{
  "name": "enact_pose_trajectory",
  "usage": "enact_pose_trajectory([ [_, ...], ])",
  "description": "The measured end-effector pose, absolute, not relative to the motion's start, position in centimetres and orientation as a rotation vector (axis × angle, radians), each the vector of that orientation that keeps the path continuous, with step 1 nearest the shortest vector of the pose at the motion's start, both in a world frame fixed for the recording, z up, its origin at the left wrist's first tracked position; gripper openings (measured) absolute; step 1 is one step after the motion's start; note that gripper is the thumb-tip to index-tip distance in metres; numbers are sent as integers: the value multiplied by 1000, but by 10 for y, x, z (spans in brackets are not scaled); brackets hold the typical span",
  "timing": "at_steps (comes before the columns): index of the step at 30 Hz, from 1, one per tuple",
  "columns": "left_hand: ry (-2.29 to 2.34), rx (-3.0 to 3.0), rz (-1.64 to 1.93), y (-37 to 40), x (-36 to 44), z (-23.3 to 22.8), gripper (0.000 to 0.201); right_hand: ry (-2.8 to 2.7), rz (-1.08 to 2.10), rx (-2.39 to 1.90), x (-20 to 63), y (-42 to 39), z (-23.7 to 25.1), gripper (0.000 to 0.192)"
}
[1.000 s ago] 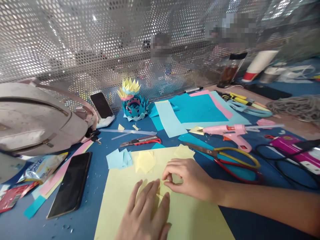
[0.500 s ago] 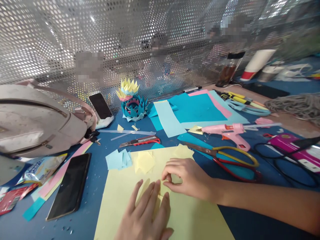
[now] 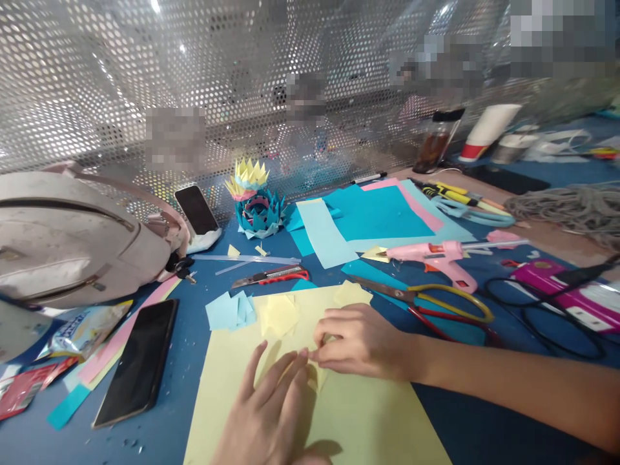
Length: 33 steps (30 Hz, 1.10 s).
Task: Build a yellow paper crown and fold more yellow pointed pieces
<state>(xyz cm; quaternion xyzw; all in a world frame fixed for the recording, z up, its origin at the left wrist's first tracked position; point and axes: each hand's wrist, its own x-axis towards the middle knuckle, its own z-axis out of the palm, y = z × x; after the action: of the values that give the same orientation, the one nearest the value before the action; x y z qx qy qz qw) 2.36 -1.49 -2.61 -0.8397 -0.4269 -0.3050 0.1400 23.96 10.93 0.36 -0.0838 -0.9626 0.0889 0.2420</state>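
A small pale yellow paper piece (image 3: 317,376) lies on the large yellow sheet (image 3: 378,420), partly hidden under my fingers. My right hand (image 3: 358,339) has its thumb and fingers pinched together on this piece's upper edge. From the lower left, my left hand (image 3: 271,407) reaches in with fingers stretched and apart, its fingertips meeting the right hand's at the piece. Just beyond the hands sit a stack of yellow paper squares (image 3: 279,314), a pile of light blue squares (image 3: 230,310) and more yellow squares (image 3: 351,292).
Scissors (image 3: 426,300), a pink glue gun (image 3: 443,255) and a red utility knife (image 3: 276,276) lie beyond the sheet. A folded-paper lotus (image 3: 259,213) stands near the perforated metal screen (image 3: 232,84). At left are a dark phone (image 3: 138,361) and a backpack (image 3: 72,239).
My left fingers have drawn closer together and the left thumb has shifted lower. The small yellow piece now shows a pointed lower end below my right fingers. The view has shifted slightly.
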Motion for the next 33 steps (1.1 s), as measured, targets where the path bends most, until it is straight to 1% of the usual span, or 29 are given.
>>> enact_pose_trajectory([
  [4,-1170,-2452,-889,-15,18,-34,75,-2671,230,-214,239,111,4,22],
  [8,-1179,-2436,-882,-16,16,-34,74,-2688,216,-229,239,112,5,24],
  [12,-1163,-2464,-950,-17,19,-32,70,-2657,246,-271,241,111,2,19],
  [15,-1178,-2449,-969,-16,21,-30,70,-2624,343,-366,241,110,0,15],
  [17,-1182,-2457,-908,-14,21,-25,73,-2610,484,-490,239,108,1,10],
  [18,-1172,-2483,-842,-13,20,-21,75,-2603,562,-574,238,106,2,11],
  [20,-1125,-2556,-659,-11,18,-12,77,-2591,680,-762,235,103,6,20],
  [21,-1090,-2594,-571,-11,16,-7,73,-2590,707,-847,233,101,8,24],
  [23,-1056,-2609,-509,-9,14,1,70,-2603,715,-948,231,98,11,26],
  [29,-1014,-2616,-465,-8,11,6,69,-2592,716,-849,229,95,12,16],
  [33,-1036,-2586,-483,-10,12,0,65,-2554,639,-741,230,97,8,12],
])
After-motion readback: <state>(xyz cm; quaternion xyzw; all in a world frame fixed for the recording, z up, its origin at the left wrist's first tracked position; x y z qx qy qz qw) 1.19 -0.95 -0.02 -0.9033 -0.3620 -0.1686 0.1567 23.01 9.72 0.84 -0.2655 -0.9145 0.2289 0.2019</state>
